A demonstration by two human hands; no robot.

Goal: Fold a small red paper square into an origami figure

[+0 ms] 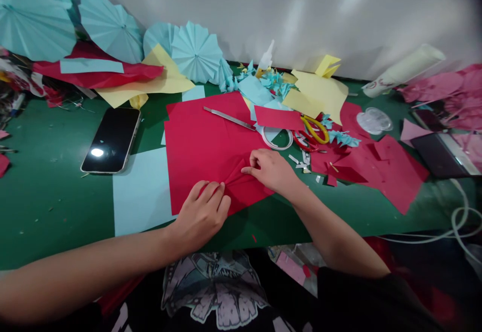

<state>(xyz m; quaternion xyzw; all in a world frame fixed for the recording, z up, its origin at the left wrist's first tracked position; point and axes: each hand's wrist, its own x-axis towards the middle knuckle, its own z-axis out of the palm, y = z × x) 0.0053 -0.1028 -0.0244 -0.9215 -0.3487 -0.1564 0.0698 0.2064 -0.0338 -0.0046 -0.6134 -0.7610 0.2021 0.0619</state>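
Note:
A small folded piece of red paper (236, 171) lies between my hands, over larger red sheets (198, 148). My left hand (205, 211) is closed, its curled fingertips on the lower left end of the folded piece. With thumb and index finger pinched together, my right hand (274, 170) grips the other end. Red against red makes the exact folds hard to see. A slim metal craft knife (229, 118) rests on the sheets beyond my hands. Close to my right hand are a roll of white tape (277, 146) and scissors with yellow handles (315, 130).
Pale blue sheets (141, 191) and a phone (112, 141) lie on the green table (48, 201) at left. Blue pleated paper fans (196, 53) lean on the wall behind. A glue bottle (266, 57) stands at the back; red scraps (391, 169) and a white cable (457, 216) are at right.

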